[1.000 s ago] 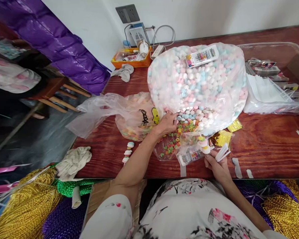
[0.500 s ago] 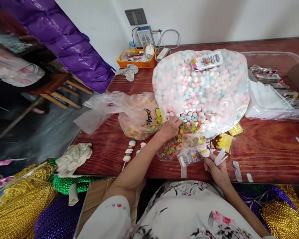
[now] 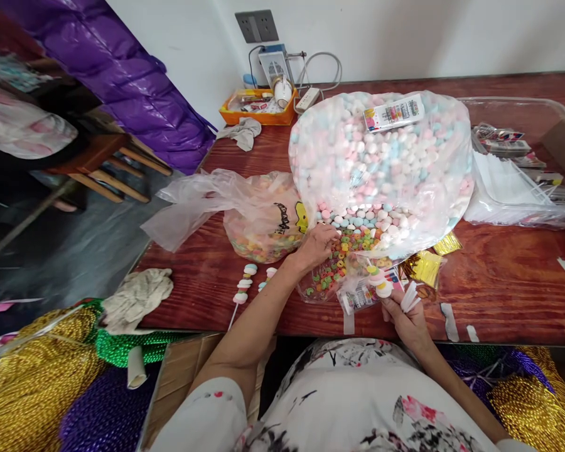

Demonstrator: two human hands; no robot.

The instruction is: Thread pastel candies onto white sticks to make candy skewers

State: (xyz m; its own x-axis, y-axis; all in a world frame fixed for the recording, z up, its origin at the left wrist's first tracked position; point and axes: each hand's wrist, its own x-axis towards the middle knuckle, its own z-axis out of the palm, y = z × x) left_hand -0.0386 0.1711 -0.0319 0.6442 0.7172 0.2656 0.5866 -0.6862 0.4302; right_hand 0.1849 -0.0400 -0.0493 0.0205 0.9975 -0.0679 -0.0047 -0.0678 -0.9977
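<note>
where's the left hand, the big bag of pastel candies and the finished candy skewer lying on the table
left hand (image 3: pixel 316 246), head view, on the back of the hand
big bag of pastel candies (image 3: pixel 381 157), head view, on the middle of its clear plastic face
finished candy skewer (image 3: pixel 242 286), head view, on the stacked candies near its top

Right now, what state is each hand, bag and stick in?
Left hand: fingers curled in the open ring-candy bag.
Right hand: shut on a candy stick and loose white sticks.
Big candy bag: full, lying on its side, mouth open toward the person.
Yellow-print bag: open, part full.
Finished stick: lying flat on the table.
</note>
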